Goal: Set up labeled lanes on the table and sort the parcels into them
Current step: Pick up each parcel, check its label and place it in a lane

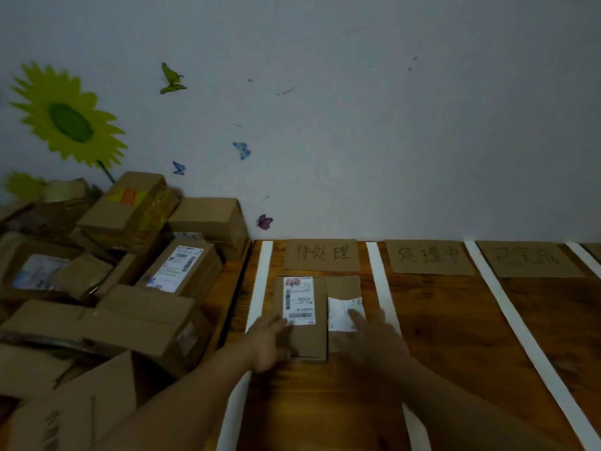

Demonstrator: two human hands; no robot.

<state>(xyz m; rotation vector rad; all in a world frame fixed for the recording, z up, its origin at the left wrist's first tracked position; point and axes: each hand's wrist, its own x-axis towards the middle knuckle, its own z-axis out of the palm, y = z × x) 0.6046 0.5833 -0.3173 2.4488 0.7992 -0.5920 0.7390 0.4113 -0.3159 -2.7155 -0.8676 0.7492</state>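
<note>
Two cardboard parcels lie side by side in the leftmost lane of the wooden table [455,320]. The left parcel [305,340] carries a white shipping label, and my left hand [270,340] rests on its near left edge with fingers extended. The right parcel [344,288] has a white label at its near end, where my right hand [374,340] lies flat with straight fingers. White tape strips [260,281] [379,281] bound this lane. A cardboard sign [321,253] with handwritten characters heads it. Two more cardboard signs [429,257] [528,258] head the lanes to the right.
A heap of cardboard parcels [130,288] fills the surface left of the table, reaching to the wall. More white tape strips [497,288] run across the table on the right. A wall with sunflower and butterfly stickers stands behind.
</note>
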